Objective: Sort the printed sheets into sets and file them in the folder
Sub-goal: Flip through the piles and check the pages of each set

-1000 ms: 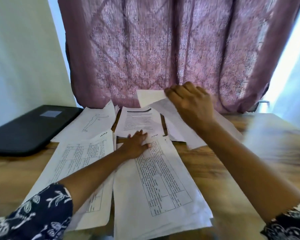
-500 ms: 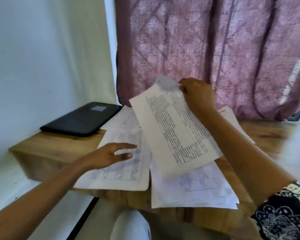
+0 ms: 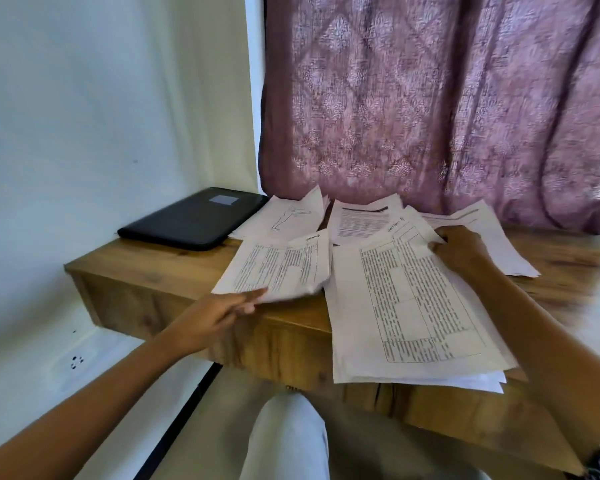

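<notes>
Down from mid-air, the sheet now lies flat atop the right pile, which overhangs the near edge of the surface. The right hand keeps its curled fingers clenched on the sheet's far right corner. The left hand has slid to the near edge of the left pile; its fingers are straight and released, the tips touching that slightly lifted edge. The black folder lies closed at far left, well apart from both hands.

Probably a room in a home: a wooden desk against a plain wall, with a patterned curtain hanging behind the desk.
</notes>
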`<action>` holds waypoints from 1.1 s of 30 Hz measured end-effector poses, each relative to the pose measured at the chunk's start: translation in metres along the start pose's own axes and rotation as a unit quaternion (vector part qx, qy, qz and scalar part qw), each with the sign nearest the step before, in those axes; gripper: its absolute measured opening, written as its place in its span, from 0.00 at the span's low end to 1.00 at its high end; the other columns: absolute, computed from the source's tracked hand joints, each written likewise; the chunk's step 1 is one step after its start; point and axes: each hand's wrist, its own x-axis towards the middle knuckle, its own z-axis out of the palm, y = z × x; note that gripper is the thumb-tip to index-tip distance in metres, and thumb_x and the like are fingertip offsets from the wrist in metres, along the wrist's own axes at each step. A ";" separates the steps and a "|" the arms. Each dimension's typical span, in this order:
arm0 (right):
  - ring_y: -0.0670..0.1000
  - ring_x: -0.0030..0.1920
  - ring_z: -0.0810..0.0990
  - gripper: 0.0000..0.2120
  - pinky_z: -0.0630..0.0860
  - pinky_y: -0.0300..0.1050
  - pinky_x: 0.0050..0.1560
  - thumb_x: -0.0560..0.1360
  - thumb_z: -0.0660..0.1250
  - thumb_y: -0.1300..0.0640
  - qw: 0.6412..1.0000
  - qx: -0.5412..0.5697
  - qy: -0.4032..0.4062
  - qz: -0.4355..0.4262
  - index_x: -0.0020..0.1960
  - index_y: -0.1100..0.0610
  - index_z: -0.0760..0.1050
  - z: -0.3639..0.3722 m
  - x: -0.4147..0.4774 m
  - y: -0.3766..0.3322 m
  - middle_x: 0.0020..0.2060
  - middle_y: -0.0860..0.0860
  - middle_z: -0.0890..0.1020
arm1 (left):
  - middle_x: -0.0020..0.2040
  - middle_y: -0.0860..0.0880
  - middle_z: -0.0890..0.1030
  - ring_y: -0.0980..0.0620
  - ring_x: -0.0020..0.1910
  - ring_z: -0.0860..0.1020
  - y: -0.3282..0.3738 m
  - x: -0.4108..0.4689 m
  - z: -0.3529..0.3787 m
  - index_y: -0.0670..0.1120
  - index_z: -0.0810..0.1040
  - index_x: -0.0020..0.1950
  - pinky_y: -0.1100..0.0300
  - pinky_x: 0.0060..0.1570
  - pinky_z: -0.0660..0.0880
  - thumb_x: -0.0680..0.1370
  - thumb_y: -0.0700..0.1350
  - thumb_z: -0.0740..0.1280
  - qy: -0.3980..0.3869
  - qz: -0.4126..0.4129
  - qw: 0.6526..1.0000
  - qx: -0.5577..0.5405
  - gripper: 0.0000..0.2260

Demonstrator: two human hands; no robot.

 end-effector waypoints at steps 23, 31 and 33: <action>0.62 0.65 0.71 0.20 0.69 0.54 0.66 0.83 0.53 0.56 0.906 0.345 -0.156 0.190 0.69 0.68 0.65 0.116 0.000 -0.121 0.67 0.62 0.71 | 0.69 0.78 0.57 0.71 0.73 0.54 0.005 0.021 0.006 0.77 0.52 0.69 0.59 0.73 0.43 0.75 0.72 0.49 -0.078 0.033 0.996 -0.026 0.22; 0.57 0.67 0.71 0.18 0.66 0.48 0.68 0.81 0.56 0.58 0.917 0.381 -0.026 0.117 0.71 0.58 0.66 0.109 -0.002 -0.112 0.68 0.56 0.72 | 0.74 0.66 0.60 0.69 0.73 0.54 0.009 0.030 0.002 0.73 0.62 0.67 0.61 0.74 0.45 0.72 0.76 0.49 -0.084 0.040 0.996 0.001 0.25; 0.55 0.65 0.72 0.16 0.67 0.44 0.66 0.80 0.58 0.61 0.930 0.357 -0.008 0.086 0.67 0.57 0.71 0.091 0.000 -0.094 0.66 0.53 0.74 | 0.71 0.69 0.62 0.73 0.71 0.57 0.024 0.049 -0.003 0.69 0.65 0.67 0.64 0.71 0.52 0.71 0.76 0.51 -0.053 0.030 0.997 -0.045 0.27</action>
